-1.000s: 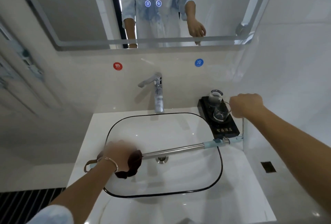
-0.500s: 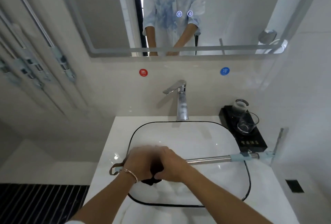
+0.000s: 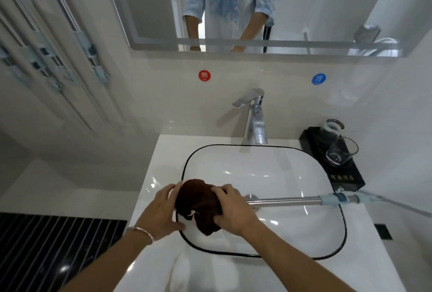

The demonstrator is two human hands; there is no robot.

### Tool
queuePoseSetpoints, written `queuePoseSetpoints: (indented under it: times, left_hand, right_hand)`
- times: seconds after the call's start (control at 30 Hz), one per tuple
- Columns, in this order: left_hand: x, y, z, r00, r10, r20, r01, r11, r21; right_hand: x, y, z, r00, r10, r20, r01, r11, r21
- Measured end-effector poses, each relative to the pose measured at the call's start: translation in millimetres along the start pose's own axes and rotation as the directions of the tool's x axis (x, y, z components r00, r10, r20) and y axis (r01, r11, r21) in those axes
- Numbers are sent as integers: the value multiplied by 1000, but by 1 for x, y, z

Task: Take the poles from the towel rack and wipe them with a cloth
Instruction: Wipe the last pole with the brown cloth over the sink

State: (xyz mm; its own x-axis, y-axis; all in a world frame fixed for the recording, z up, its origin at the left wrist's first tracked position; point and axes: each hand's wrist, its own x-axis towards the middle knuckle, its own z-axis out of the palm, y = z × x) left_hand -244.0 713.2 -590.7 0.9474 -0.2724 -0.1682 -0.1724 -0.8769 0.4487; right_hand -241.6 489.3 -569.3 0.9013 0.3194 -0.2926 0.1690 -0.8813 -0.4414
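Observation:
A metal pole with a pale blue fitting lies across the sink, its right end running off toward the wall. A dark brown cloth is bunched over the pole's left end, which is hidden. My left hand cups the cloth's left side between fingers and thumb. My right hand grips the cloth from the right, fingers curled over it where the pole goes in. The towel rack with its remaining poles hangs on the left wall.
A chrome faucet stands behind the basin. A black tray at the right holds a glass cup. A mirror hangs above, and a dark slatted floor shows at lower left.
My right hand left the pole's far right end by the tray and came over to the cloth. Both hands now hold the cloth together at the pole's left end.

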Motion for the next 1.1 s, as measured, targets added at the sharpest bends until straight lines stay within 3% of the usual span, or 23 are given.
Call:
queuePoseSetpoints:
  times: [0.1, 0.23, 0.33, 0.43, 0.57, 0.7, 0.8, 0.93, 1.0, 1.1]
  left_hand:
    - [1, -7, 4, 995, -92, -22, 92, 995, -27]
    - [9, -7, 2, 997, -76, -22, 77, 996, 38]
    - [10, -7, 1, 998, -56, -22, 57, 996, 62]
    - [11, -8, 1, 999, -45, -24, 47, 996, 82]
    - [16, -10, -2, 998, -67, -2, 67, 994, 88]
    - [17, -7, -6, 997, -67, 30, 60, 980, 188]
    - [17, -5, -10, 997, -48, 55, 35, 976, 216]
    - [17, -2, -15, 991, -34, 127, -16, 926, 376]
    - [15, 0, -12, 994, 16, 104, -62, 890, 452]
    - [15, 4, 0, 993, 114, 31, -111, 810, 576]
  right_hand:
    - [6, -10, -1, 1000, 10, 4, -10, 999, -33]
    - [19, -24, -14, 990, 31, 141, -29, 999, -12]
    - [32, -32, -19, 983, 11, 185, 21, 986, -166]
    - [38, -35, -5, 989, -136, 55, 146, 955, -257]
    - [35, -31, 15, 979, -198, -51, 196, 980, -40]
    - [16, -12, 17, 966, -232, -118, 195, 945, -263]
    - [-11, 25, 2, 955, -176, -238, 98, 946, -309]
    - [-52, 105, -27, 938, 68, -339, -181, 932, -313]
    - [-66, 134, -40, 912, 209, -353, -329, 887, -325]
    - [-73, 144, -41, 901, 258, -349, -378, 862, -337]
